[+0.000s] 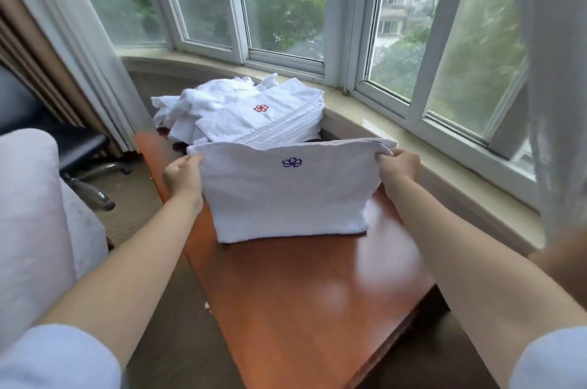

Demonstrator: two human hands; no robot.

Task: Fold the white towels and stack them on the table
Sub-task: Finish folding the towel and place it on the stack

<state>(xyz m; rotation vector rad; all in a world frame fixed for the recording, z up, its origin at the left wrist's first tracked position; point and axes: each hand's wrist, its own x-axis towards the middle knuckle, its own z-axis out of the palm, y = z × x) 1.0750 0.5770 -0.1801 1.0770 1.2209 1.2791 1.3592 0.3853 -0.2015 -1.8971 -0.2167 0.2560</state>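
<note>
A white towel [286, 194] with a blue flower mark hangs folded in half above the brown wooden table [301, 293], its lower fold just touching the tabletop. My left hand [182, 174] pinches its upper left corner and my right hand [397, 164] pinches its upper right corner. Behind it, at the table's far end, a stack of folded white towels [270, 121] shows a red flower mark on top. A loose heap of unfolded white towels [203, 99] lies to the left of and behind that stack.
A curved window sill [413, 147] runs along the table's far and right sides. Curtains [79, 39] hang at the left. A dark office chair [79, 150] and a pale cushion [28, 214] stand left of the table.
</note>
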